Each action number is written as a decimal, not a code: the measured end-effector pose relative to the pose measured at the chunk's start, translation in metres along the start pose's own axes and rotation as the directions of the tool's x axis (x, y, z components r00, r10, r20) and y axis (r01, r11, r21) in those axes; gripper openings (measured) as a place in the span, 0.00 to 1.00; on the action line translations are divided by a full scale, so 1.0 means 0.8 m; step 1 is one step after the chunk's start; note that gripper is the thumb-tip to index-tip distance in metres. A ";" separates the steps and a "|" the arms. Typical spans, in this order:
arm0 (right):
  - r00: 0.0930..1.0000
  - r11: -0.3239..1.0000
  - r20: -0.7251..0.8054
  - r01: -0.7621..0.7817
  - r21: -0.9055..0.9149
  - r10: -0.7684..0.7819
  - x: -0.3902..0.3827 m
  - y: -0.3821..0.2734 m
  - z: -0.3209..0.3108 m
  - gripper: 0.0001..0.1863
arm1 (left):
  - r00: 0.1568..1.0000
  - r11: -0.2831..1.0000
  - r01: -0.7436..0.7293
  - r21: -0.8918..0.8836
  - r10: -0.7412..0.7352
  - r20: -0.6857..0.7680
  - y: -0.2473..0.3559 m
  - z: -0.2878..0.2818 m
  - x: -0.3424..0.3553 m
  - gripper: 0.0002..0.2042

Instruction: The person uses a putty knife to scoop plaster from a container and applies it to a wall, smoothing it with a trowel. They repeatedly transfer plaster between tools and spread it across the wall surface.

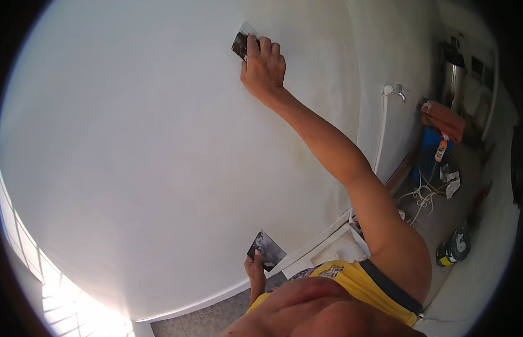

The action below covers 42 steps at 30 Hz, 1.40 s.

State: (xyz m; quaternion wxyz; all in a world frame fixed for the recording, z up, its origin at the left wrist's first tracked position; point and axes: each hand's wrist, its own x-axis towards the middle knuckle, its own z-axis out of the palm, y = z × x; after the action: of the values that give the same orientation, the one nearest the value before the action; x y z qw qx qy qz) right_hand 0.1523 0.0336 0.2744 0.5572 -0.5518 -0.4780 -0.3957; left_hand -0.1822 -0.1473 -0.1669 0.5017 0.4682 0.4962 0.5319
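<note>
flat scraper (268, 250), dark and smeared with white, sits in the left hand (255, 269), thumb laid on its face and fingers behind; it is tilted, one corner up, in front of the lower edge of the white wall (160, 168). just beside it is the yellow sleeveless top (351, 281) with dark trim that the person wears. the right arm reaches up and across to the wall's upper part, where the right hand (264, 64) grips a second scraper (239, 46), fingers bent over its dark, white-marked face and the blade at the wall surface.

below the wall's bottom edge is a grey patterned floor (205, 319); along that edge, partly hidden by the right arm, is a pale shallow box (340, 250). farther right on the floor is a dark can (453, 248) with a yellow band. a metal tap (401, 91) on a white pipe (381, 132) juts from the wall toward its right edge. beyond are a stand with curled white metal legs (422, 196), crumpled white wrapping (452, 184), an orange bottle (440, 151), a reddish cloth (444, 119) and, near the far corner, a shiny steel cylinder (453, 84).
</note>
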 end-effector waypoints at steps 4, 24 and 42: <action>0.991 0.988 -0.007 0.132 0.084 -0.131 -0.070 0.011 -0.022 0.30 | 1.000 0.982 0.002 -0.188 0.002 0.025 0.016 0.018 0.002 0.08; 0.950 0.965 -0.171 -0.258 0.043 0.261 -0.080 0.146 -0.020 0.26 | 0.993 0.840 0.106 -0.533 -0.112 0.022 0.032 -0.008 -0.039 0.20; 0.906 0.453 0.406 -0.315 0.834 -0.117 -0.218 0.003 -0.130 0.21 | 0.942 0.551 0.333 -0.765 -0.220 0.252 0.090 0.053 0.007 0.17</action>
State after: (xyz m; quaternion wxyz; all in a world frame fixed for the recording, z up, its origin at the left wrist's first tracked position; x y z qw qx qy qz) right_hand 0.1249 -0.0847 0.1119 0.6715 -0.2775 -0.6837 0.0691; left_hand -0.1451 -0.1392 -0.0925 0.7650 0.1429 0.2400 0.5803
